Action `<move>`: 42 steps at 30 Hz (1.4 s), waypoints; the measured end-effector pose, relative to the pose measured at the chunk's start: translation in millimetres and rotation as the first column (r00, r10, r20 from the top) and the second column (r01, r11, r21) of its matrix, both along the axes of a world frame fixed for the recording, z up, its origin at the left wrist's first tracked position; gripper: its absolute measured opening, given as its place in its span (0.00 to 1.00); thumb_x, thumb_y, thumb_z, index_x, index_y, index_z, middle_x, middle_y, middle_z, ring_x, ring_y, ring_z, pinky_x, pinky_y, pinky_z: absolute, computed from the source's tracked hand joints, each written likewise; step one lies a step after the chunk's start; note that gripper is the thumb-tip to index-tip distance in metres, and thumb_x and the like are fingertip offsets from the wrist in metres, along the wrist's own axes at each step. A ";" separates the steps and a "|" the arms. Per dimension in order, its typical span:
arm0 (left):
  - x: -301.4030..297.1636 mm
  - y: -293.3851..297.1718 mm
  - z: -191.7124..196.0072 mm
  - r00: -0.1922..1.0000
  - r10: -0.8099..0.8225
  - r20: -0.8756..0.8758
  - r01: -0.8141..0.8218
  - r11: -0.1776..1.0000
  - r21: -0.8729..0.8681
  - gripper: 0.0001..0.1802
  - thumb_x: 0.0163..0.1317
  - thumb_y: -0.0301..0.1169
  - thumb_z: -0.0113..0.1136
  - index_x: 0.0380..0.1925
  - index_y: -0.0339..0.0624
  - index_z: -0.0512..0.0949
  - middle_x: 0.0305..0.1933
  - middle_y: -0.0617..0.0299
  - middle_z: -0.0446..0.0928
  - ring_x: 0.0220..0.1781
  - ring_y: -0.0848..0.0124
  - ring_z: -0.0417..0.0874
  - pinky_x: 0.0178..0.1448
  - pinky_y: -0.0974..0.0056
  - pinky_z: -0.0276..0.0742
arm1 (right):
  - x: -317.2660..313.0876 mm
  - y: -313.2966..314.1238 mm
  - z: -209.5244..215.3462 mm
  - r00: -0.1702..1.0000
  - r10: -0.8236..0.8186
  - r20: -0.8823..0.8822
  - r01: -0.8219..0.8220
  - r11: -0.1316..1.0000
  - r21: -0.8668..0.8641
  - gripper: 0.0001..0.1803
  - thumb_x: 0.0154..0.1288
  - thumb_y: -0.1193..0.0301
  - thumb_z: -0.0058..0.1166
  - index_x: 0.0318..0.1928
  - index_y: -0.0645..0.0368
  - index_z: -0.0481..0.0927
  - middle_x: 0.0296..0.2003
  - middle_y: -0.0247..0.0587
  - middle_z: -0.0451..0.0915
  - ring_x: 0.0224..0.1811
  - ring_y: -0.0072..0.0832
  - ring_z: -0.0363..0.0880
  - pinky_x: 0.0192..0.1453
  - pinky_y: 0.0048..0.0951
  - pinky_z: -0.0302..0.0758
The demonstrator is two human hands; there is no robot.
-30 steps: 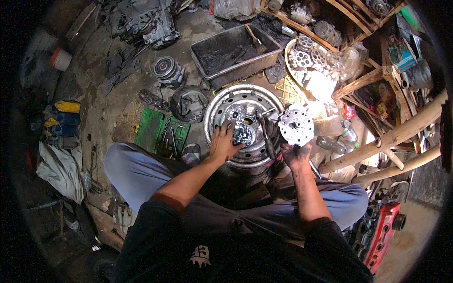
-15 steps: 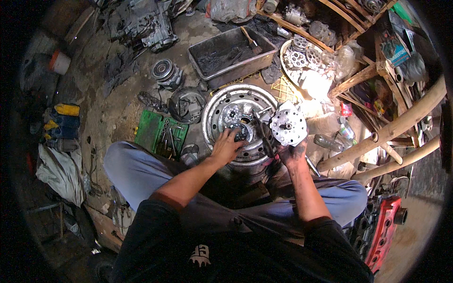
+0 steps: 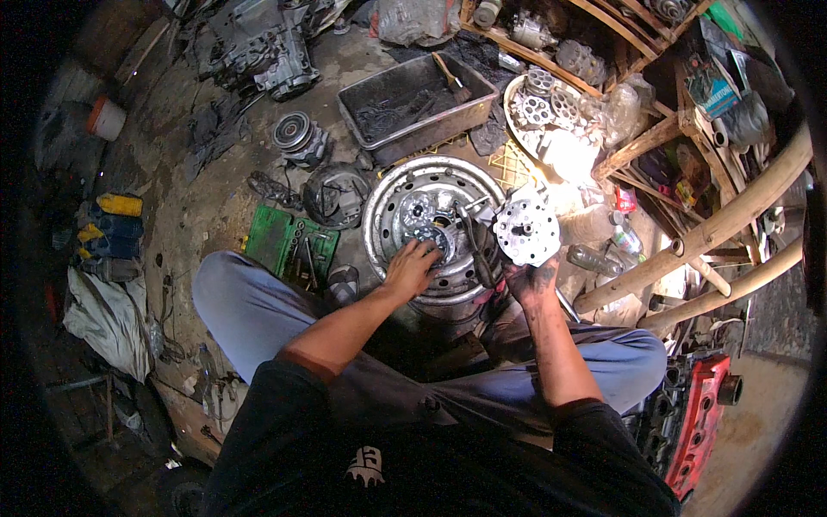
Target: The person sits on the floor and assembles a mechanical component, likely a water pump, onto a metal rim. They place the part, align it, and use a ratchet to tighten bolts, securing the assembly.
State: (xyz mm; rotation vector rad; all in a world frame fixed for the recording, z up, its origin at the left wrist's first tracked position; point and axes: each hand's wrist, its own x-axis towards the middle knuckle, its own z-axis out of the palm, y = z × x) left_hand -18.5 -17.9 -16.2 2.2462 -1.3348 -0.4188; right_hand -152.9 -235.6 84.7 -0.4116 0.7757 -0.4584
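A steel wheel rim point(image 3: 377, 246) lies flat in front of me, with several metal parts inside it. My left hand point(image 3: 408, 272) reaches over its near left side, fingers stretched onto a dark round metal part point(image 3: 442, 241). Whether the fingertips grip that part is hard to see. On the right, my right hand point(image 3: 534, 281) holds up from below a pale round metal plate point(image 3: 527, 227) with a ring of holes and a central shaft. A dark curved piece point(image 3: 479, 250) lies between both hands, over the rim.
Beyond the rim stands a black tray point(image 3: 392, 145) with a brush point(image 3: 451, 76). Left of the rim are a green socket set case point(image 3: 274, 234) and a pulley assembly point(image 3: 297, 138). A basin of metal parts point(image 3: 517, 121) and wooden poles point(image 3: 689, 246) are at right.
My left hand's fingers have drawn slightly back and closer together at the dark round part. My right hand still holds the pale plate in nearly the same place.
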 end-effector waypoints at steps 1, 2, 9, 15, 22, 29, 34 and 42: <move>-0.4 -0.4 0.8 1.000 -0.005 0.002 0.005 1.000 -0.004 0.24 0.52 0.32 0.69 0.52 0.48 0.79 0.61 0.53 0.72 0.61 0.49 0.72 0.66 0.51 0.70 | -1.0 -1.8 -3.1 1.000 0.005 0.011 -0.005 1.000 0.010 0.30 0.70 0.39 0.42 0.52 0.50 0.78 0.36 0.32 0.82 0.24 0.25 0.74 0.22 0.24 0.66; -0.2 0.3 1.9 1.000 0.000 -0.011 0.000 1.000 -0.003 0.23 0.54 0.32 0.68 0.53 0.49 0.79 0.61 0.55 0.72 0.62 0.51 0.71 0.66 0.51 0.70 | 0.6 -1.3 -1.3 1.000 0.006 0.005 -0.006 1.000 0.015 0.29 0.70 0.40 0.42 0.52 0.50 0.78 0.36 0.32 0.82 0.24 0.25 0.74 0.22 0.24 0.66; 9.3 -8.4 29.7 0.995 0.085 -0.048 -0.093 0.975 -0.201 0.18 0.57 0.34 0.67 0.49 0.48 0.80 0.55 0.56 0.77 0.58 0.53 0.75 0.64 0.51 0.70 | 2.2 -6.2 -0.9 0.996 0.078 0.043 -0.079 0.997 0.025 0.33 0.69 0.36 0.37 0.56 0.47 0.75 0.44 0.28 0.81 0.36 0.25 0.80 0.23 0.29 0.72; 26.7 -2.1 20.5 0.994 0.101 -0.037 -0.106 0.980 -0.171 0.16 0.56 0.33 0.68 0.46 0.50 0.82 0.54 0.55 0.78 0.58 0.53 0.76 0.64 0.52 0.71 | 16.1 1.0 22.8 0.986 0.079 0.145 -0.076 0.997 -0.026 0.25 0.72 0.46 0.42 0.52 0.51 0.77 0.38 0.35 0.83 0.27 0.26 0.76 0.22 0.25 0.67; 11.8 13.4 17.4 1.000 -0.027 -0.006 0.027 1.000 0.014 0.18 0.57 0.35 0.67 0.49 0.48 0.82 0.59 0.55 0.75 0.61 0.51 0.73 0.66 0.52 0.71 | 12.1 -3.5 24.7 0.944 0.169 0.284 -0.159 0.986 -0.057 0.28 0.69 0.41 0.43 0.57 0.47 0.76 0.46 0.29 0.82 0.40 0.26 0.83 0.29 0.28 0.75; 40.8 13.5 37.2 0.992 0.120 -0.033 -0.123 0.982 -0.141 0.13 0.61 0.37 0.64 0.44 0.45 0.84 0.52 0.52 0.80 0.57 0.51 0.77 0.63 0.50 0.72 | 22.6 16.8 67.8 0.972 0.053 0.228 -0.047 0.998 -0.031 0.30 0.71 0.44 0.40 0.61 0.50 0.74 0.51 0.33 0.82 0.48 0.30 0.84 0.43 0.35 0.84; 70.8 6.1 142.8 0.923 0.369 -0.104 -0.378 0.832 -0.405 0.15 0.64 0.38 0.63 0.44 0.39 0.84 0.49 0.48 0.83 0.53 0.53 0.82 0.60 0.55 0.74 | 35.1 29.6 95.7 0.937 0.135 0.323 -0.121 0.991 -0.065 0.29 0.72 0.47 0.37 0.62 0.50 0.74 0.50 0.35 0.82 0.49 0.32 0.84 0.48 0.35 0.84; 57.1 48.4 213.5 0.861 0.350 -0.370 -0.483 0.792 -0.374 0.23 0.68 0.46 0.57 0.45 0.34 0.83 0.46 0.49 0.84 0.49 0.58 0.84 0.55 0.58 0.77 | 47.1 56.5 157.1 0.888 0.261 0.378 -0.243 0.965 -0.096 0.29 0.75 0.48 0.33 0.61 0.50 0.76 0.51 0.36 0.82 0.51 0.34 0.82 0.55 0.42 0.81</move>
